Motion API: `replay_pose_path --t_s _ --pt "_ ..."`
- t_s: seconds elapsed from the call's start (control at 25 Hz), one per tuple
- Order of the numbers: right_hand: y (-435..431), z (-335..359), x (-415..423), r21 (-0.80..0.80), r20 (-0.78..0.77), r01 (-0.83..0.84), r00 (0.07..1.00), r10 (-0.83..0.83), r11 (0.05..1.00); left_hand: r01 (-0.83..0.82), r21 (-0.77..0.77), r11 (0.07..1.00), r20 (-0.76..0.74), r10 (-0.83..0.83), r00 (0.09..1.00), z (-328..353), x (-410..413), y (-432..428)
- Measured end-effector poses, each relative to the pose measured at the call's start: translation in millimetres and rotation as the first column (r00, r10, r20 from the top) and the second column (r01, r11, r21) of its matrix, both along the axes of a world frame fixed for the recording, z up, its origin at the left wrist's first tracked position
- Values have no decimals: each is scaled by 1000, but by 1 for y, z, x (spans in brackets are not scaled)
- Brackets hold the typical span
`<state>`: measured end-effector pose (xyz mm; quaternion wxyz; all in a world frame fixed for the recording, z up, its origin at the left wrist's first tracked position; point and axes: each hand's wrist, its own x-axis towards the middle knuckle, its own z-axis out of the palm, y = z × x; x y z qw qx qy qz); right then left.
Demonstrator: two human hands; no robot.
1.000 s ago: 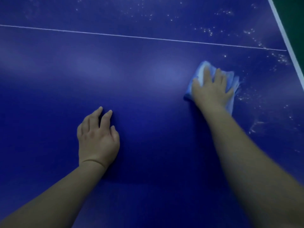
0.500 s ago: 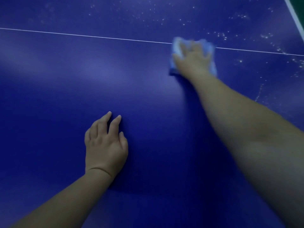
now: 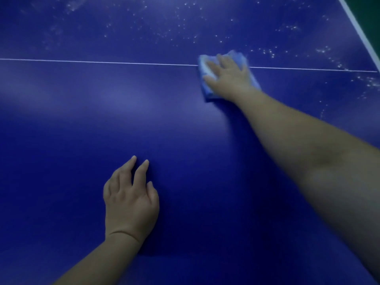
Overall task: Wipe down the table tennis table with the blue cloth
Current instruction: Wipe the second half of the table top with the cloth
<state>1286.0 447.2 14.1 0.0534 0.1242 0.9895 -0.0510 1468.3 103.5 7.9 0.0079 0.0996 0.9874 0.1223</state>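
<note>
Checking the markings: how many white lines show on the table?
2. A thin line crosses the table, passing under the cloth; a broad line follows the top-right edge. More may lie out of view.

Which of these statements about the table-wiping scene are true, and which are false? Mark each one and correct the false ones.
1. The right hand presses the blue cloth flat onto the table tennis table. True.
2. The blue cloth lies across the thin white line. True.
3. The left hand holds a second cloth. False: it holds nothing and rests bare on the table, fingers loosely spread.
4. The white specks gather around the left hand. False: they lie beyond the white line and toward the right edge; the surface near the left hand shows none.
</note>
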Motion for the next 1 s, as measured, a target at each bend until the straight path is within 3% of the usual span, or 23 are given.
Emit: replay_pose_path --t_s 0.08,0.16,0.28,0.36,0.48,0.56,0.6,0.68,0.76,0.84,0.92,1.0 --pt "73 1 19 72 10 201 979 -202 977 -1 2 1000 -11 1 1000 -1 1 0" --pt "128 2 69 70 -15 450 893 -450 890 2 1 1000 -18 -2 1000 -2 1 1" --pt "121 0 125 -27 -27 637 770 -637 771 9 1 1000 -19 -9 1000 0 0 2" --pt "71 -7 124 -35 -67 560 825 -561 828 5 -14 1000 5 -5 1000 2 2 3" --pt "2 -12 87 -57 -61 234 969 -238 970 4 -11 1000 32 -4 999 3 1 4" --pt "14 -5 65 -42 -14 68 998 -69 997 4 -1 1000 29 -4 1000 2 1 5" --pt "38 1 64 -14 -9 83 996 -83 996 4 1 1000 27 -4 1000 3 2 5" --pt "100 3 93 53 -38 289 957 -287 956 9 0 1000 20 -9 1000 4 3 6" --pt "147 3 155 48 -57 549 836 -546 834 7 -1 1000 29 -7 1000 5 3 7" --pt "145 2 207 -14 -30 672 740 -672 741 4 -1 1000 50 -4 999 5 4 6" --pt "100 -3 228 -7 -54 624 780 -623 781 3 -4 1000 63 -3 998 7 5 6" --pt "33 -8 236 -1 -77 415 907 -414 910 9 -9 1000 73 -8 997 8 5 8"
